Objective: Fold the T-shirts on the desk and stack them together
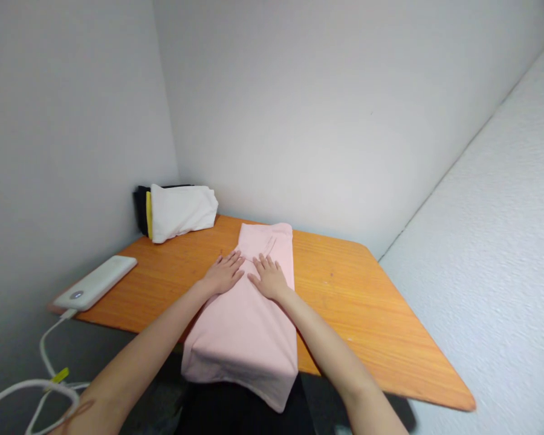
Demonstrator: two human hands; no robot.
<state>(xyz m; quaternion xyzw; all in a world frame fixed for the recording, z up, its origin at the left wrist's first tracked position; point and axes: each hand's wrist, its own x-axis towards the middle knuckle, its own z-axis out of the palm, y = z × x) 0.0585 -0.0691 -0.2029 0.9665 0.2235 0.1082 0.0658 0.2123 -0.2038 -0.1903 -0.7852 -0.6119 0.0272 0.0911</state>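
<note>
A pink piece of cloth (249, 320), folded into a long strip, lies across the wooden table and hangs over its front edge. My left hand (225, 273) rests flat at the cloth's left side, fingers stretched out over it. Beside it, my right hand (269, 278) presses flat on the cloth with its fingers spread. Neither hand grips anything. Faint creases or a thin printed line show just beyond the fingertips. The cloth's far end reaches near the back wall.
Folded white, yellow and black cloths (184, 211) stand in the back left corner. A white power bank (97, 283) with a white cable (45, 350) sits at the table's left edge. Walls border the wooden table (358, 302) at the back and left; a white surface (489, 241) rises at right.
</note>
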